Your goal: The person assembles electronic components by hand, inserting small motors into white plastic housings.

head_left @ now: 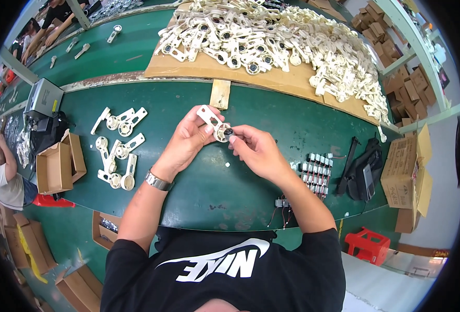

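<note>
Both grips are narrow: the left hand (184, 141) pinches a cream lever-shaped part (205, 114), while the right hand (256, 151) holds its fingertips closed on a small black piece (228, 131) at the part's round end. The long axis slants down rightward, that end nearer the right hand, above the worktop (199, 200). Similar cream parts (128, 182) lie leftward, small wired blocks (317, 170) rightward.

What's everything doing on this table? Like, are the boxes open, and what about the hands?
left hand: holding white plastic part
right hand: fingertips pinching black round piece
watch: fastened
heap of white parts: piled loosely
small motor-like blocks: mostly in rows
right cardboard box: open
left cardboard box: open
red stool: nobody sitting
</note>
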{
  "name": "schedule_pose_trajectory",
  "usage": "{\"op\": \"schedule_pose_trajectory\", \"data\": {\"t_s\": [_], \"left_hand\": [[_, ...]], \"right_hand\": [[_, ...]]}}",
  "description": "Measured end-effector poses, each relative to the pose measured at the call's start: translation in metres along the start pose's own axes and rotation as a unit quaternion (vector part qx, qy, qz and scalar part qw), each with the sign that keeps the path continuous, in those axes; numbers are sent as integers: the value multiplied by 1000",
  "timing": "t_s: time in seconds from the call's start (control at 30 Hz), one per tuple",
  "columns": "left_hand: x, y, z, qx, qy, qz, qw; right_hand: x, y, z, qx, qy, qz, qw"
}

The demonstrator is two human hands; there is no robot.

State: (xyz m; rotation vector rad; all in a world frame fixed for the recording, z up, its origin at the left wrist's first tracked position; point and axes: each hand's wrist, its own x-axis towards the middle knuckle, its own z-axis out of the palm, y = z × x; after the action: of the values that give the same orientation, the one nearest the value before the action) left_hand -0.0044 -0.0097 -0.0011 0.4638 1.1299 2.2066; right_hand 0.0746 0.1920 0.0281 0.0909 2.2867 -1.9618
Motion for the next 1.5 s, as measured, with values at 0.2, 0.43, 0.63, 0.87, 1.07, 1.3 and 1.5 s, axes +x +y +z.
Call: {"op": "schedule_pose_trajectory", "data": {"t_s": [0.2, 0.43, 0.63, 0.87, 1.07, 1.3, 1.5], "left_hand": [[-1, -13, 4, 112, 17, 66, 991], [-1, -10, 10, 74, 36, 95, 992], [-3, -9, 10, 103, 42, 116, 987], [-2, -13, 8, 101, 36, 126, 986], [-4, -17, 13, 121, 33, 127, 984], [-5, -13, 16, 173, 46, 119, 977], [-2, -20, 11, 123, 37, 146, 981]], "right_hand": [[-1, -10, 21, -172, 123, -131, 969], [-1, -7, 18, -192, 108, -192, 956], [-4, -19, 25, -154, 125, -99, 975], [-2, -14, 18, -360, 170, -286, 872], [-4, -16, 10, -406, 132, -256, 867], [-2, -11, 16, -144, 104, -166, 970], [9, 13, 20, -126, 151, -203, 959]]}}
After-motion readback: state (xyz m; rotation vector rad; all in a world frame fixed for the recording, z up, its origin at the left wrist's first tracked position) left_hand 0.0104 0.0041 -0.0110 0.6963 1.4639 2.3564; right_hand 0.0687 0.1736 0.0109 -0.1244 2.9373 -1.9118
